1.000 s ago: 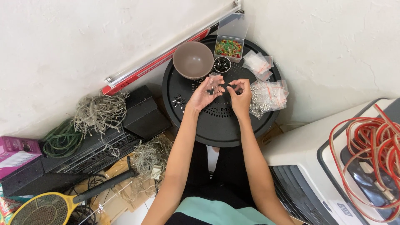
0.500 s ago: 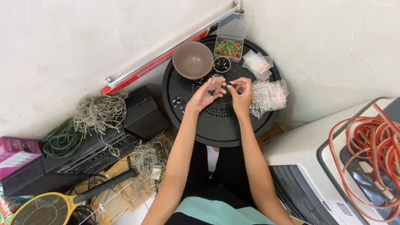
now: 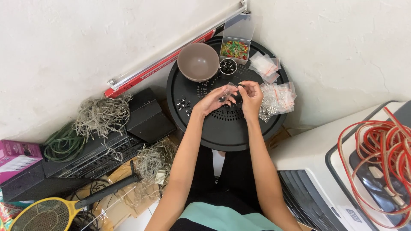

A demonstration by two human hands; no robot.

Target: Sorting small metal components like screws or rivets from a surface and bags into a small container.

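Over a round black perforated tray, my left hand holds a small clear plastic bag by its edge. My right hand pinches a tiny dark part at the bag's mouth, fingertips almost touching the left hand. Just beyond the hands stand a small black cup of dark parts, a brown bowl, and an open clear box of coloured pieces. A few small dark parts lie on the tray left of my left hand.
Clear bags of small parts lie on the tray's right side. A black box, tangled wires, a green cable coil and a yellow racket-shaped swatter lie at left. A white appliance with red cable stands at right.
Both hands have drawn closer together, and the right fingertips have come to the bag's mouth. Nothing else on the tray has moved.
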